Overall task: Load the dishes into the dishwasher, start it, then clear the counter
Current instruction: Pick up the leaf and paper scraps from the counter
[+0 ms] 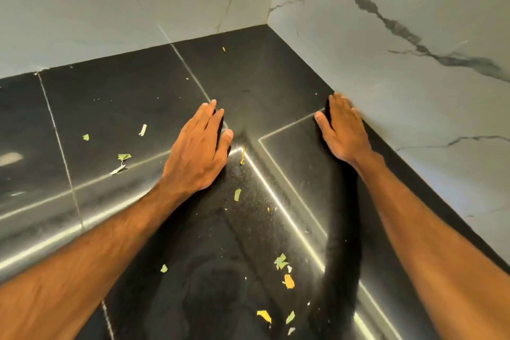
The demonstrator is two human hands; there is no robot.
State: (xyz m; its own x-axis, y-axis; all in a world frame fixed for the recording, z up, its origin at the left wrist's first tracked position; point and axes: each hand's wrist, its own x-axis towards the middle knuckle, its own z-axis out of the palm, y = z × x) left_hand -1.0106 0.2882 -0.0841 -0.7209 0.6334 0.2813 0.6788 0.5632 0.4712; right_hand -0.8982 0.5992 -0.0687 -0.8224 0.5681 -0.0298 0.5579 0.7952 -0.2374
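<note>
Several green and yellow scraps (124, 157) are strewn over the black counter (110, 102), where the left hand (197, 154) and the right hand (345, 132), beside the marble wall (414, 36), are set down with fingers straight and empty, so the bits are best swept inward into one pile.

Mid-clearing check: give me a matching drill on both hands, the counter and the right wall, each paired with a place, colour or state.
Things:
1. left hand
2. right hand
3. counter
4. right wall

Descriptions:
A. white with dark veins
B. fingers straight, lying along the foot of the marble
C. black, strewn with green and orange scraps
D. flat on the dark surface where seams meet

Pairs: 1-D, 2-B, 3-C, 4-A
</note>
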